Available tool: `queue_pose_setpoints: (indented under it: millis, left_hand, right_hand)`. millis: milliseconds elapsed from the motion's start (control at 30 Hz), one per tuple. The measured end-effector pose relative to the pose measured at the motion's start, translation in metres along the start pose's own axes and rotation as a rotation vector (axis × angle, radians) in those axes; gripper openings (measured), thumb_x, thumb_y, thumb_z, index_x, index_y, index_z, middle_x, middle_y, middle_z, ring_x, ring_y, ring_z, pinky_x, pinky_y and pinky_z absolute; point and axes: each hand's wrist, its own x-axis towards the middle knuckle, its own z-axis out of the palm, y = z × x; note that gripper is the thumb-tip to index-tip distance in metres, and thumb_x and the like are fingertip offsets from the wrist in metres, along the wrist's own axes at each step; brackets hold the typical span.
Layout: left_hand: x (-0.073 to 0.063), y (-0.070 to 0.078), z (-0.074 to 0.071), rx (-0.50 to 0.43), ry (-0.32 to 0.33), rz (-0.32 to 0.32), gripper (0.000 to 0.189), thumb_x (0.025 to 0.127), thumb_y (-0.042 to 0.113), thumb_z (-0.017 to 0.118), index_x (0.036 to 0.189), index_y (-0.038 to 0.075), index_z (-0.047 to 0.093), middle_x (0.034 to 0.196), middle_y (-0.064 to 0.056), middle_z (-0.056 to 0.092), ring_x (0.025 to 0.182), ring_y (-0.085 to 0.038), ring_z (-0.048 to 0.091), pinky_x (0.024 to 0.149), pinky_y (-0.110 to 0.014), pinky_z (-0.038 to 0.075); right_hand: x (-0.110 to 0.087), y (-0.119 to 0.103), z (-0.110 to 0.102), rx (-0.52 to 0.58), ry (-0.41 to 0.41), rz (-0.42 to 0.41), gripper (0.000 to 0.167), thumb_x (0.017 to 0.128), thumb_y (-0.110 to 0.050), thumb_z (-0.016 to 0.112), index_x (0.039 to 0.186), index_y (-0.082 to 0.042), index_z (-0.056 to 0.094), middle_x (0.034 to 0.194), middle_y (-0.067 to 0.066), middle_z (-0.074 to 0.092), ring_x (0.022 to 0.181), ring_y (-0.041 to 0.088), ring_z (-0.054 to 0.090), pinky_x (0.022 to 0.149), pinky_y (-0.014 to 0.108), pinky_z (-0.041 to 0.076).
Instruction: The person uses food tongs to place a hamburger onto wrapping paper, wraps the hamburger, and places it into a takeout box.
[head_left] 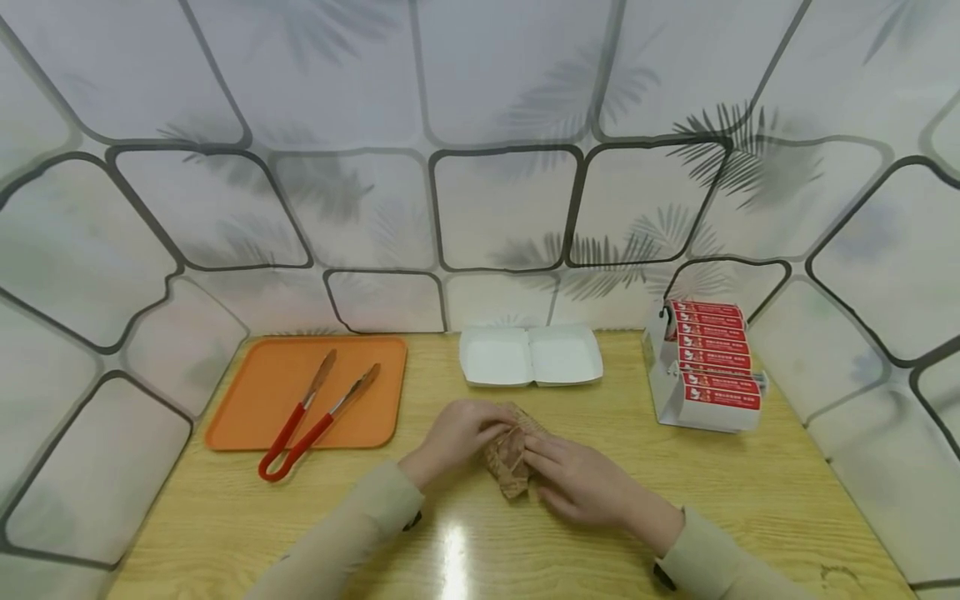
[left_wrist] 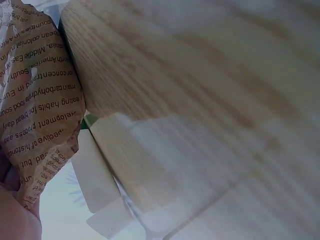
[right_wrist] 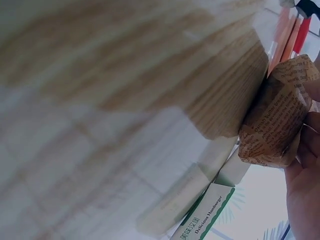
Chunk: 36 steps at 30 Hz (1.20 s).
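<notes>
A small bundle in brown printed wrapping paper (head_left: 508, 468) lies on the table between my two hands. My left hand (head_left: 461, 429) grips its far left side, with the fingertips at the top of the paper. From the right, my right hand (head_left: 581, 482) holds the bundle, fingers bent against the folds. Crumpled folds and lines of text show on the paper (left_wrist: 40, 95) in the left wrist view. What the wrapping contains is hidden. Just beyond the hands stands an opened white box (head_left: 495, 358); the right wrist view shows "Delicious Hamburger" on the box (right_wrist: 207, 212).
At the left, an orange tray (head_left: 240, 400) bears tongs with red handles (head_left: 288, 442), whose bent end reaches past the tray's near edge. A white holder (head_left: 663, 392) with several red-and-white packets (head_left: 716, 358) stands at the right. A patterned wall (head_left: 502, 208) encloses the wooden table (head_left: 480, 550).
</notes>
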Motion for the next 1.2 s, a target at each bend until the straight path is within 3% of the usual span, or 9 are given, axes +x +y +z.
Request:
queue_pose_setpoints:
  millis: [133, 400, 600, 833, 1100, 1200]
  left_hand:
    - [0.0, 0.001, 0.0, 0.033, 0.013, 0.014, 0.013, 0.096, 0.012, 0.078, 0.107, 0.009, 0.084, 0.109, -0.007, 0.084, 0.1, -0.021, 0.081, 0.092, -0.033, 0.067]
    - [0.0, 0.002, 0.002, 0.026, 0.037, 0.022, 0.013, 0.094, 0.013, 0.08, 0.105, 0.011, 0.084, 0.109, -0.006, 0.084, 0.102, -0.02, 0.081, 0.094, -0.031, 0.066]
    - [0.001, 0.002, 0.002, 0.018, 0.055, 0.018, 0.013, 0.093, 0.012, 0.081, 0.106, 0.011, 0.084, 0.107, -0.004, 0.084, 0.1, -0.018, 0.081, 0.092, -0.03, 0.066]
    - [0.0, 0.004, 0.001, 0.012, 0.053, -0.024, 0.013, 0.092, 0.012, 0.082, 0.105, 0.011, 0.085, 0.104, -0.003, 0.084, 0.098, -0.019, 0.081, 0.091, -0.032, 0.066]
    - [-0.001, 0.007, 0.002, 0.064, 0.089, -0.05, 0.011, 0.09, 0.018, 0.085, 0.1, 0.012, 0.085, 0.098, -0.002, 0.084, 0.091, -0.016, 0.081, 0.083, -0.029, 0.067]
    - [-0.001, 0.009, 0.003, 0.086, 0.127, -0.054, 0.011, 0.089, 0.019, 0.086, 0.096, 0.012, 0.085, 0.094, -0.003, 0.084, 0.086, -0.016, 0.08, 0.079, -0.028, 0.066]
  right_hand:
    - [0.0, 0.0, -0.001, -0.028, 0.042, 0.0, 0.057, 0.09, -0.021, 0.08, 0.139, 0.004, 0.065, 0.148, 0.02, 0.065, 0.134, 0.035, 0.065, 0.111, 0.046, 0.058]
    - [0.0, 0.002, -0.002, -0.031, 0.156, 0.078, 0.064, 0.084, -0.015, 0.08, 0.143, 0.004, 0.062, 0.148, 0.02, 0.064, 0.133, 0.035, 0.066, 0.109, 0.05, 0.058]
    - [0.004, 0.002, -0.003, -0.019, 0.203, 0.015, 0.053, 0.095, -0.019, 0.072, 0.142, 0.004, 0.064, 0.147, 0.019, 0.065, 0.133, 0.034, 0.066, 0.109, 0.048, 0.057]
    - [0.01, -0.002, -0.003, -0.057, 0.176, -0.066, 0.047, 0.104, -0.027, 0.064, 0.14, 0.004, 0.066, 0.147, 0.018, 0.066, 0.134, 0.032, 0.066, 0.111, 0.047, 0.056]
    - [0.005, -0.002, -0.002, -0.082, 0.124, -0.036, 0.048, 0.109, -0.033, 0.057, 0.142, 0.0, 0.065, 0.149, 0.015, 0.065, 0.137, 0.03, 0.065, 0.115, 0.046, 0.053]
    - [0.004, -0.001, -0.001, -0.075, 0.113, -0.025, 0.047, 0.107, -0.03, 0.062, 0.144, -0.001, 0.064, 0.151, 0.014, 0.064, 0.138, 0.029, 0.064, 0.116, 0.046, 0.053]
